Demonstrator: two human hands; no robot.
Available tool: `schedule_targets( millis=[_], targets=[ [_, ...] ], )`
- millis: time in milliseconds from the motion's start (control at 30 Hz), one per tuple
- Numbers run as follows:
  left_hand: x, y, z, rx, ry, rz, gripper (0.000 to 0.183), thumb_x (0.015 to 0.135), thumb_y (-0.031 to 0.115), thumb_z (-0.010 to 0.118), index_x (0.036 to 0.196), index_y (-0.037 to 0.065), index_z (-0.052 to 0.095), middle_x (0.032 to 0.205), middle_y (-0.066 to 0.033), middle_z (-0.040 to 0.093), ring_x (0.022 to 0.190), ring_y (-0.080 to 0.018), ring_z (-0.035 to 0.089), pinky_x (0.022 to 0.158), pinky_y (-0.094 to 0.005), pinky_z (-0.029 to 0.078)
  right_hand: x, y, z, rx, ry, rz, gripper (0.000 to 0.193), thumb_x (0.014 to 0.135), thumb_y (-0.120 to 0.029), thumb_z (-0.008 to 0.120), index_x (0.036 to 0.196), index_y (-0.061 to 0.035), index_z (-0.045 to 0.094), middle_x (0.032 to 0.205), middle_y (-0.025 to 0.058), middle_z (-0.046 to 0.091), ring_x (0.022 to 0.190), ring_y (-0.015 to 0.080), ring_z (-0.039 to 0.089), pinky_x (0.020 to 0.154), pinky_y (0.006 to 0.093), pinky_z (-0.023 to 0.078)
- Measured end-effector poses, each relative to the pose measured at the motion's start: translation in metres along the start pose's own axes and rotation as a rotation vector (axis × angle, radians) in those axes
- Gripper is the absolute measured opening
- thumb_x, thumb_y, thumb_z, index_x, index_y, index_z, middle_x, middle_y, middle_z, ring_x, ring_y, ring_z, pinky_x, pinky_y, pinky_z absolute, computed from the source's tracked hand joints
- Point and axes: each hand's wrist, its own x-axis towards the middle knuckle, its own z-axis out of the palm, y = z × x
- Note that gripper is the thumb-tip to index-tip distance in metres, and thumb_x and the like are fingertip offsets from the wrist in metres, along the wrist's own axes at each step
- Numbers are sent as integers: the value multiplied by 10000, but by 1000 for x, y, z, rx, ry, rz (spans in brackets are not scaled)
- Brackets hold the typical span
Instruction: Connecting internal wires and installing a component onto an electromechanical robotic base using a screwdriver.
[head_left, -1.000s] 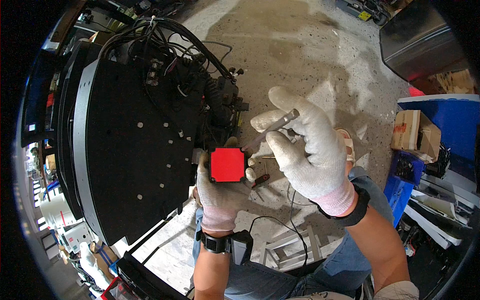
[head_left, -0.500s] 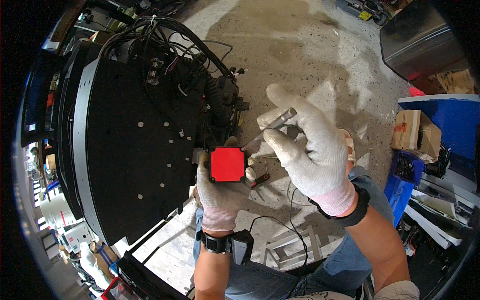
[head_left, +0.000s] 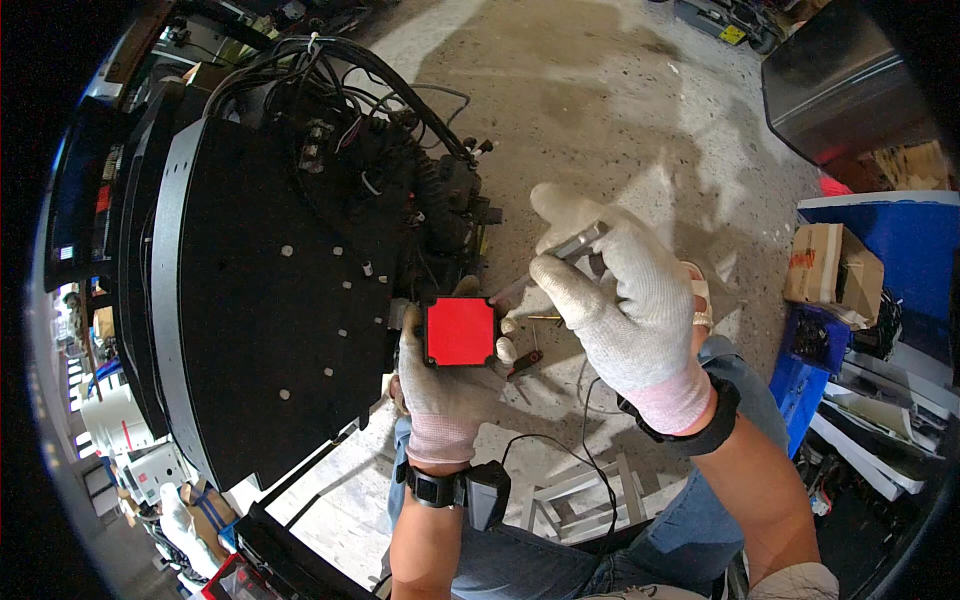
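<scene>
A square box [head_left: 460, 331] with a bright red face and black edges rests in my gloved left hand [head_left: 445, 395], whose fingers wrap around its sides. My gloved right hand [head_left: 625, 300] pinches a slim grey metal screwdriver [head_left: 578, 242] between thumb and fingers. Its blurred shaft slants down toward the box's upper right corner; whether the tip touches cannot be made out. Just left of the box stands a large black machine panel [head_left: 290, 320] dotted with light round spots.
Thick black cables [head_left: 340, 50] loop over the machine's far end. A red-and-black handled tool [head_left: 525, 362] lies below, right of the box. A cardboard box [head_left: 815, 265] and blue bin [head_left: 815, 335] stand at right. A grey metal frame [head_left: 590, 500] is near my legs.
The screwdriver has tilted and shifted slightly right and down in my right hand, its shaft now blurred. The box appears a little farther right in view, still in my left hand.
</scene>
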Motion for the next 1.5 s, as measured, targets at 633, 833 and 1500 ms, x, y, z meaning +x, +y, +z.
schedule_targets(
  millis=[633, 833, 1500],
  targets=[
    [-4, 4, 3, -29, 36, 18, 551, 834, 477, 409, 1181, 50, 442, 1009, -159, 549, 849, -306, 539, 667, -379, 484, -1, -7, 2, 56, -66, 103, 467, 720, 41, 609, 1166, -24, 487, 940, 54, 594, 765, 87, 544, 710, 218, 443],
    [-5, 1, 9, -23, 56, 33, 547, 845, 474, 383, 1179, 45, 443, 1006, -155, 550, 846, -299, 540, 662, -377, 485, -3, -1, 10, 148, -21, 69, 414, 735, -47, 620, 1136, -76, 522, 838, 74, 561, 666, 157, 568, 563, 266, 468],
    [-6, 2, 8, -32, 62, 41, 565, 846, 482, 381, 1189, 36, 436, 999, -147, 537, 851, -307, 526, 662, -369, 473, 0, -1, 5, 14, -42, 65, 473, 726, -56, 635, 1175, -91, 490, 776, 62, 540, 605, 160, 549, 550, 265, 452]
  ],
)
